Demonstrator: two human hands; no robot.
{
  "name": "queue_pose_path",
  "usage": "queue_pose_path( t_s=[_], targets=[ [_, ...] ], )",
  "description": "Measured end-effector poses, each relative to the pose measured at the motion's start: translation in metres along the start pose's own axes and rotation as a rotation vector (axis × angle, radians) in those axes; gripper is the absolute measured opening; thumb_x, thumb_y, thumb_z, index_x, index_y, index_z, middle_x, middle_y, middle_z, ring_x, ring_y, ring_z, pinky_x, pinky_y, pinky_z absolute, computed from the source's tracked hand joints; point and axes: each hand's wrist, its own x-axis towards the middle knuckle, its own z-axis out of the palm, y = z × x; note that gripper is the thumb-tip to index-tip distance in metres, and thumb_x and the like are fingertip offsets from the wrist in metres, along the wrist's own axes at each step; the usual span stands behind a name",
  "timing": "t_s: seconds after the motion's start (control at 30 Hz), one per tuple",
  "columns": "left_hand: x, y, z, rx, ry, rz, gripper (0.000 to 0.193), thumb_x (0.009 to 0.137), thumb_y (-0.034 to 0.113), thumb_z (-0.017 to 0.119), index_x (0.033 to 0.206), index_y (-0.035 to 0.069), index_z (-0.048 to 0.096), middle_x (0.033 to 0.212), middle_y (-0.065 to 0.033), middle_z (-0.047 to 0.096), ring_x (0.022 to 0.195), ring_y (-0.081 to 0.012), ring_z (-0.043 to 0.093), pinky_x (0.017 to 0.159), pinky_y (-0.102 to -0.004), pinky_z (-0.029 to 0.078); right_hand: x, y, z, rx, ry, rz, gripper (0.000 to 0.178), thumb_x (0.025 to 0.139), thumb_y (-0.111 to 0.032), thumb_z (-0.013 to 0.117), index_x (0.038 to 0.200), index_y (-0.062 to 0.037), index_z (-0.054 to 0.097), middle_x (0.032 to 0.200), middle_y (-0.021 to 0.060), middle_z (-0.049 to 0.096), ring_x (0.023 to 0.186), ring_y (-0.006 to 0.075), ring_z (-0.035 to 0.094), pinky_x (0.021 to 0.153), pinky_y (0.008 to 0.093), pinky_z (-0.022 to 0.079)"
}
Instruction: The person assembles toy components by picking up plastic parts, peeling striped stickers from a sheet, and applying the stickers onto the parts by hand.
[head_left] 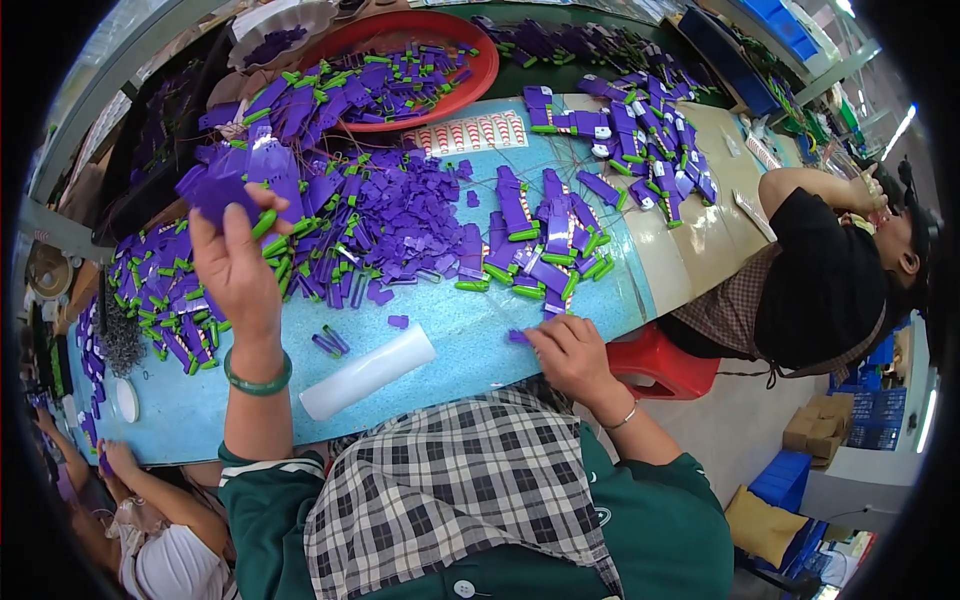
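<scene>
My left hand (238, 262) is raised over the left side of the blue worktop, fingers closed around a flat purple plastic part (212, 190) with a bright green end by the fingertips. My right hand (575, 358) is low by the near edge, its thumb and fingers pinched on a small purple plastic piece (518, 336). Between the hands lies a heap of small flat purple pieces (410, 215). Purple parts with green ends (540, 235) are piled just beyond my right hand. A translucent white sheet or tube (368, 372) lies near the front edge.
A red basin (485, 75) full of purple and green parts stands at the back. Beside it lies a sticker sheet (470, 133). More parts (180, 300) spread leftward. A person (815, 270) sits at the right by a red stool (665, 365); another person (170, 530) is at the lower left.
</scene>
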Motion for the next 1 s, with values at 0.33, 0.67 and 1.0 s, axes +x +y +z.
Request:
queue_pose_path(
  t_s=[0.33, 0.67, 1.0],
  targets=[
    [-0.065, 0.038, -0.071, -0.131, 0.215, -0.141, 0.018, 0.096, 0.013, 0.042, 0.111, 0.004, 0.045, 0.094, -0.0124, 0.06, 0.08, -0.0193, 0.062, 0.058, -0.0254, 0.051, 0.07, 0.067, -0.029, 0.492, 0.366, 0.548, 0.027, 0.085, -0.004, 0.056, 0.111, 0.0039, 0.058, 0.094, 0.0147, 0.065, 0.084, 0.0199, 0.063, 0.074, 0.0278, 0.048],
    [-0.098, 0.047, -0.097, -0.141, 0.456, -0.218, 0.017, 0.093, 0.008, 0.046, 0.109, 0.003, 0.047, 0.091, -0.0086, 0.059, 0.079, -0.0186, 0.06, 0.057, -0.0259, 0.05, 0.099, -0.053, 0.026, 0.36, -0.102, -0.195, 0.055, 0.066, -0.01, 0.073, 0.118, -0.0074, 0.054, 0.116, 0.0088, 0.055, 0.113, 0.0283, 0.049, 0.092, 0.0435, 0.038],
    [-0.115, 0.011, -0.106, -0.093, -0.292, -0.96, 0.021, 0.094, 0.02, 0.048, 0.1, 0.002, 0.054, 0.086, -0.0078, 0.062, 0.081, -0.0169, 0.062, 0.058, -0.0285, 0.053, 0.059, -0.04, 0.018, 0.835, -0.107, 0.174, 0.018, 0.074, -0.004, 0.066, 0.091, -0.0025, 0.067, 0.086, 0.0071, 0.067, 0.081, 0.0201, 0.063, 0.073, 0.0312, 0.049]
  ],
)
